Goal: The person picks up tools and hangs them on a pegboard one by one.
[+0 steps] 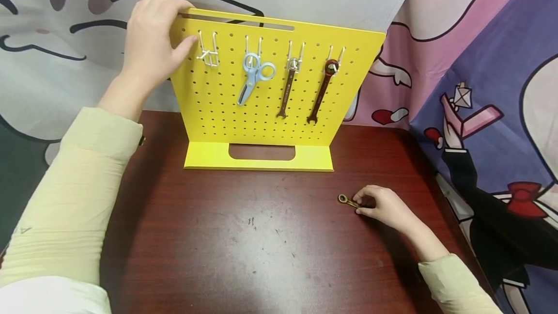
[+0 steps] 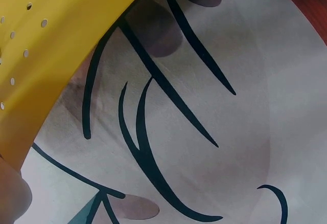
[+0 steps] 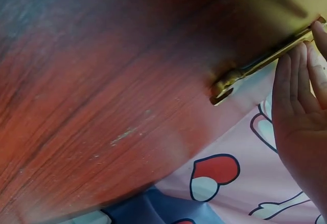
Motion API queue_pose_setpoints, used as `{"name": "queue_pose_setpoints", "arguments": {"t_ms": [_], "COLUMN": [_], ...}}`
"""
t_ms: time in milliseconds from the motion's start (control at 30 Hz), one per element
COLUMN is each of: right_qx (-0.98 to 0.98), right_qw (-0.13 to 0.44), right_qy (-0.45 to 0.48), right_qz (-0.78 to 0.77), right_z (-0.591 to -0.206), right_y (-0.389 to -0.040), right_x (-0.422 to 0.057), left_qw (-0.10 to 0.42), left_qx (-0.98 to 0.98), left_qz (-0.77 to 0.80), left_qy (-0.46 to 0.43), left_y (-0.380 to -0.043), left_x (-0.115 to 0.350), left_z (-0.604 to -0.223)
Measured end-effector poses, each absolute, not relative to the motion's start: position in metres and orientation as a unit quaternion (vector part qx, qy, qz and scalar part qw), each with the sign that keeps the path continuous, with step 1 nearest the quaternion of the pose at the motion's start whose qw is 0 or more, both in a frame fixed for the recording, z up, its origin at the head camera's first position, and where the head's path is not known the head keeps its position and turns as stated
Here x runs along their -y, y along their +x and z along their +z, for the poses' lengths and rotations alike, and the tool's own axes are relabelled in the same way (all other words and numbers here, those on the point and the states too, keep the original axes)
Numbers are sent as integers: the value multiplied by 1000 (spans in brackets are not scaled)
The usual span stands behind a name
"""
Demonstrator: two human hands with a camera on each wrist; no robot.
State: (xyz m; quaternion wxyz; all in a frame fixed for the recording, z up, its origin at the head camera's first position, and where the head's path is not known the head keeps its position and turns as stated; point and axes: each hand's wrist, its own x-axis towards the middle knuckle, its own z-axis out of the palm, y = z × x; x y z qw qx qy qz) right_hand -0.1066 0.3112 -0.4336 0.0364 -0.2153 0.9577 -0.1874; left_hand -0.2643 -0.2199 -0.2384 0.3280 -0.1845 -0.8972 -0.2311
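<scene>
My left hand [image 1: 152,38] grips the upper left corner of a yellow pegboard [image 1: 261,125], its thumb on the front face and its fingers over the top edge. In the left wrist view only a bit of that hand [image 2: 13,193] shows beside the pegboard [image 2: 66,45]. Low over the table at the right, my right hand [image 1: 383,207] pinches a small gold-coloured wrench [image 1: 347,201], ring end pointing left. The right wrist view has the wrench [image 3: 265,60] between thumb and fingers, its open end sticking out past the hand [image 3: 301,101].
Blue scissors [image 1: 250,79], a dark wrench [image 1: 286,93] and a reddish-brown wrench [image 1: 321,93] hang on white hooks on the pegboard. A hook [image 1: 208,54] at its left bears nothing. The board's foot stands on the dark red table [image 1: 244,236], with printed cloth [image 1: 462,168] behind and right.
</scene>
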Motion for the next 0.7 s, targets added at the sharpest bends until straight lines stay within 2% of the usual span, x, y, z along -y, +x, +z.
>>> {"name": "queue_pose_setpoints", "arguments": {"t_ms": [300,700], "right_qx": [-954,-935], "right_qw": [46,96], "right_qy": [-215,-186], "right_qz": [-206,-287], "right_z": [-441,-447], "right_y": [-108,-111], "right_x": [-314,-319], "left_qw": [329,326], "left_qx": [897,898], "left_qz": [-230,-233], "left_qy": [-186,-183], "left_y": [-264,-264], "left_x": [220,220], "left_z": [-238,-239]}}
